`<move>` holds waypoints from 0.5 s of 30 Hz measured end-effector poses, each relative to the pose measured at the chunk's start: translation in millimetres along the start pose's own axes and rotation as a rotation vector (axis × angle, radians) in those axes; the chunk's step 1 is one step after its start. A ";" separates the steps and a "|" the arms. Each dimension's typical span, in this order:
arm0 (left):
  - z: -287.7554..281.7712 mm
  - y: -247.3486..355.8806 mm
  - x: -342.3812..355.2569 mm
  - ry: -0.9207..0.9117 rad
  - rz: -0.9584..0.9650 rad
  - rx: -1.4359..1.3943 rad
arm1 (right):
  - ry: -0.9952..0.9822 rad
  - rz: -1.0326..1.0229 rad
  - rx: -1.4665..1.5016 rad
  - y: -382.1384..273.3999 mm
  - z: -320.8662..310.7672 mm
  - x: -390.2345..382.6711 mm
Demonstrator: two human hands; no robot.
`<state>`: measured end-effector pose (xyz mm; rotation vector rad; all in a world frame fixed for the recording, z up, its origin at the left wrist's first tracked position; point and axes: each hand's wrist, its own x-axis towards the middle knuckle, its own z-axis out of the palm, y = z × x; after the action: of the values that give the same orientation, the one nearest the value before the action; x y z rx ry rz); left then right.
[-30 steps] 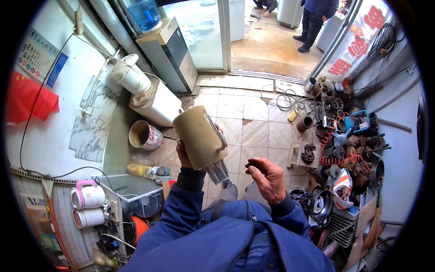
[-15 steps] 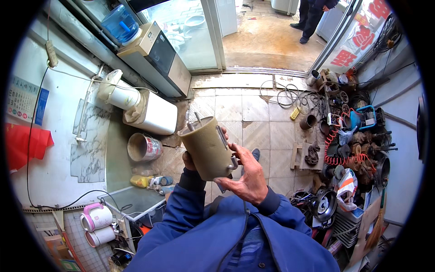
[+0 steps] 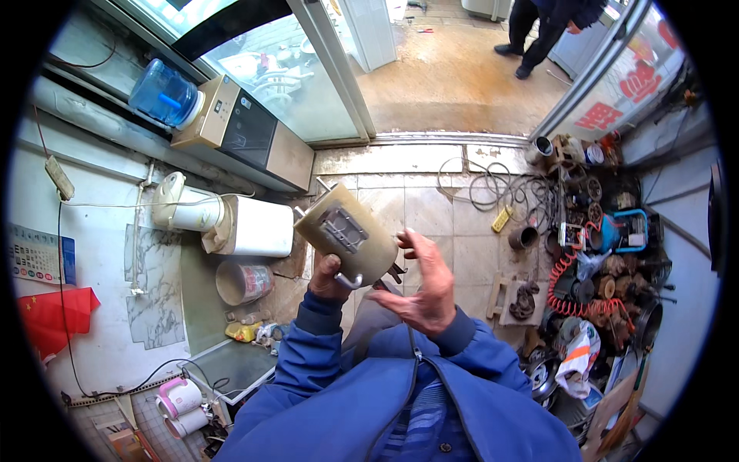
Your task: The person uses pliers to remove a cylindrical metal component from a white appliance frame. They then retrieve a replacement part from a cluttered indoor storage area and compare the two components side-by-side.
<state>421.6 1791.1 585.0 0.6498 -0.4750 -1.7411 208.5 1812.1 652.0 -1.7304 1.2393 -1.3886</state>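
Note:
A khaki metal cylinder [image 3: 362, 258] with a rectangular bracket plate [image 3: 344, 230] on its side is held in front of my chest. Short thin pipes stick out of its upper left end, and a bent pipe stub [image 3: 349, 281] shows near its lower end. My left hand [image 3: 329, 279] grips it from the left; most of those fingers are hidden behind it. Beside its right lower end is my right hand [image 3: 428, 286], fingers spread and curved. The fingertips are close to the cylinder; whether they touch cannot be made out.
A water dispenser [image 3: 250, 135] and a white bin [image 3: 258, 225] stand at left. On the right are piled machine parts [image 3: 604, 285], a red coiled hose [image 3: 556, 296] and a small wooden stand [image 3: 514, 299]. Cable [image 3: 493, 185] lies on the tiles. Another person [image 3: 543, 31] stands beyond the doorway.
The cylinder has turned, bringing the bracket plate round to face me and the bent pipe to the lower left. My right hand has come off its side and opened. The view has shifted slightly.

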 end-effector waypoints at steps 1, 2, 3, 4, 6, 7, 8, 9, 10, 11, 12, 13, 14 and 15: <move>1.5 4.3 24.4 -0.045 0.037 -0.023 | 0.042 0.019 0.030 11.3 -5.6 16.8; 0.9 8.3 44.9 -0.032 0.053 0.006 | 0.015 0.100 -0.025 30.0 -15.2 29.3; -3.0 12.1 64.2 -0.016 0.070 0.039 | -0.012 0.182 -0.075 58.0 -24.8 36.4; -4.6 16.3 85.8 -0.005 0.078 0.065 | -0.035 0.269 -0.136 86.8 -34.8 43.2; -10.3 24.2 133.0 0.014 0.038 0.103 | -0.014 0.464 -0.194 160.2 -49.3 47.2; -15.4 26.0 153.7 0.037 0.021 0.090 | -0.088 0.546 -0.311 203.6 -58.0 40.7; -19.1 28.3 177.6 0.050 0.004 0.080 | -0.151 0.626 -0.429 249.0 -68.4 29.4; -22.5 31.9 203.2 0.018 0.001 0.088 | -0.223 0.727 -0.508 290.1 -80.6 12.6; -22.0 36.2 226.2 0.028 0.013 0.105 | -0.294 0.837 -0.582 326.3 -92.5 -13.8; -11.7 42.1 253.8 0.067 0.028 0.128 | -0.213 0.984 -0.574 357.6 -102.9 -51.7; -1.1 46.8 274.3 0.125 0.046 0.151 | -0.188 1.030 -0.662 368.0 -113.0 -83.5; 2.4 51.0 296.0 0.099 0.000 0.147 | -0.213 1.277 -0.748 394.3 -127.4 -133.5; 4.9 59.1 318.5 0.079 -0.009 0.182 | -0.189 1.547 -0.659 379.7 -126.0 -115.0; 8.1 64.4 340.7 0.088 -0.027 0.204 | -0.147 1.667 -0.587 370.5 -126.3 -107.3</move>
<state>400.5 1445.2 570.0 0.8784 -0.5896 -1.6947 -24.5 1778.1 321.4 -0.4520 2.2030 0.1163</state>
